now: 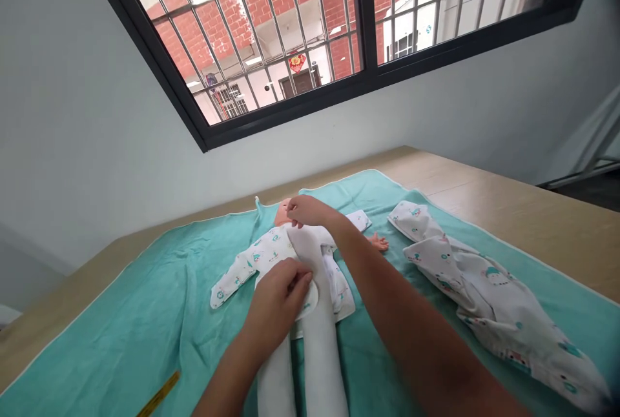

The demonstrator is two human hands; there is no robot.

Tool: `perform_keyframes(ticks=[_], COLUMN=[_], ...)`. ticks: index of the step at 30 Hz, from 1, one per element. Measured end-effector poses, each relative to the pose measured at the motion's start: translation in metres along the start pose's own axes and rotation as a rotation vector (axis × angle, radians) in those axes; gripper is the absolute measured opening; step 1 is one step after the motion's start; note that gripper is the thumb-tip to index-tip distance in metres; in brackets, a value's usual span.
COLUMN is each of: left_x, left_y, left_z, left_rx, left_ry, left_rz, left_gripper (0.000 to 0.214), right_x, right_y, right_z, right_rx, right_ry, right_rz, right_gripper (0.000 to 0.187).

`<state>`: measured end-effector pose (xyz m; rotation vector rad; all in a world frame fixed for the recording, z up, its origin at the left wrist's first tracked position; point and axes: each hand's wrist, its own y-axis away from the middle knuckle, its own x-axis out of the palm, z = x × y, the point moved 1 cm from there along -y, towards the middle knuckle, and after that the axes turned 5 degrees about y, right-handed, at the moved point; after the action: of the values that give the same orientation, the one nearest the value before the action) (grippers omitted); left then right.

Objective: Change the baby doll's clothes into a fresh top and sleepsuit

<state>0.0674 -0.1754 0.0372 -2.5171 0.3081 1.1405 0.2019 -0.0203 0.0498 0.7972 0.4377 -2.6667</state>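
A baby doll lies on its back on a teal towel, head toward the window. It wears a white printed top that is open at the front, and its white cloth legs reach toward me. My left hand rests on the doll's belly, fingers curled and pinching the edge of the top. My right hand is at the doll's neck, fingers closed on the collar. One small pink doll hand sticks out to the right.
A second white printed garment lies crumpled on the towel to the right. The towel covers a wooden table against a grey wall under a barred window. A yellow ruler lies at the towel's lower left.
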Motion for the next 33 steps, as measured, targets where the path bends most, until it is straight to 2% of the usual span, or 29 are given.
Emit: perform_keyframes(ticks=[4, 7, 11, 14, 16, 18, 20, 24, 25, 26, 27, 28, 30, 31, 33], left_x=[0.005, 0.023, 0.062, 0.089, 0.096, 0.093, 0.079, 0.035, 0.025, 0.016, 0.008, 0.002, -0.004, -0.006, -0.004], left_y=[-0.026, -0.057, -0.099, -0.119, -0.126, -0.132, -0.137, -0.144, -0.144, -0.142, -0.14, -0.137, -0.131, -0.128, -0.125], left_z=[-0.006, -0.012, -0.012, -0.009, -0.008, -0.007, -0.006, 0.002, 0.004, 0.007, 0.01, 0.012, 0.014, 0.015, 0.014], left_rx=[0.178, 0.263, 0.333, 0.339, 0.349, 0.351, 0.326, 0.172, 0.123, 0.071, 0.025, -0.012, -0.052, -0.052, -0.022], left_ry=[-0.241, -0.434, -0.672, -0.761, -0.773, -0.779, -0.776, -0.755, -0.743, -0.724, -0.704, -0.687, -0.677, -0.692, -0.742], left_rz=[0.011, 0.108, 0.255, 0.302, 0.3, 0.289, 0.255, 0.072, 0.023, -0.025, -0.066, -0.1, -0.137, -0.135, -0.101], left_gripper=[0.018, 0.022, 0.033, 0.034, 0.032, 0.03, 0.027, 0.02, 0.021, 0.023, 0.025, 0.027, 0.027, 0.025, 0.018], right_x=[-0.042, -0.063, -0.077, -0.084, -0.091, -0.1, -0.112, -0.136, -0.139, -0.14, -0.137, -0.132, -0.11, -0.096, -0.066], right_y=[0.015, 0.024, 0.037, 0.046, 0.053, 0.062, 0.073, 0.089, 0.088, 0.084, 0.076, 0.066, 0.044, 0.034, 0.019], right_z=[0.001, 0.004, 0.015, 0.025, 0.03, 0.034, 0.039, 0.042, 0.039, 0.033, 0.025, 0.015, -0.01, -0.023, -0.047], right_rx=[0.165, 0.242, 0.246, 0.207, 0.205, 0.216, 0.198, 0.172, 0.185, 0.204, 0.234, 0.268, 0.379, 0.425, 0.486], right_ry=[0.327, 0.442, 0.452, 0.396, 0.389, 0.397, 0.371, 0.231, 0.206, 0.186, 0.162, 0.139, 0.046, 0.015, -0.04], right_rz=[-0.024, -0.051, -0.086, -0.069, -0.068, -0.123, -0.285, -0.91, -1.014, -1.049, -0.994, -0.878, -0.483, -0.36, -0.228], right_gripper=[0.017, 0.021, 0.022, 0.019, 0.018, 0.017, 0.015, 0.028, 0.03, 0.029, 0.028, 0.026, 0.021, 0.019, 0.02])
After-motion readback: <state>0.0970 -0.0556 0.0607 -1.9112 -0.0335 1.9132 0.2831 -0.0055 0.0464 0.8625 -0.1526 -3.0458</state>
